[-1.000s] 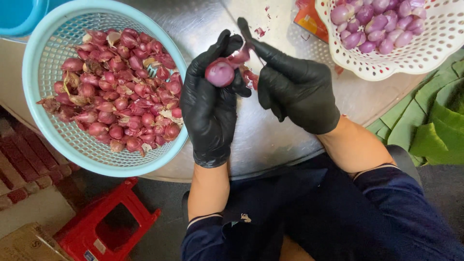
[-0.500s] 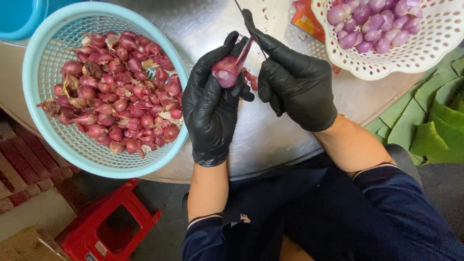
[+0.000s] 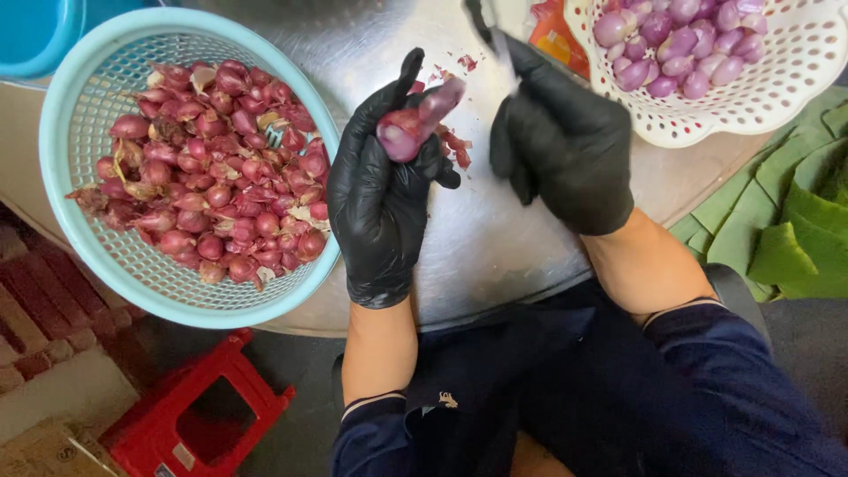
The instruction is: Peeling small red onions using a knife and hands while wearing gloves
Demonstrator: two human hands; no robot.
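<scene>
left hand (image 3: pixel 382 199) grips shallot (image 3: pixel 413 124) | right hand (image 3: pixel 565 141) holds blurred, probably knife (image 3: pixel 495 35)

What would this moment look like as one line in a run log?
left hand: holds shallot | right hand: grip on knife | blue basket: unpeeled shallots | white basket: peeled shallots | surface: metal table

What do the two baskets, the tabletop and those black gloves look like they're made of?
Blue basket and white basket: likely moulded plastic, matte, with regular perforations. Tabletop: seemingly stainless steel, with a brushed grey sheen and soft reflections. The gloves on the left hand and right hand: thin, close-fitting, slightly glossy, probably nitrile or latex.
</scene>
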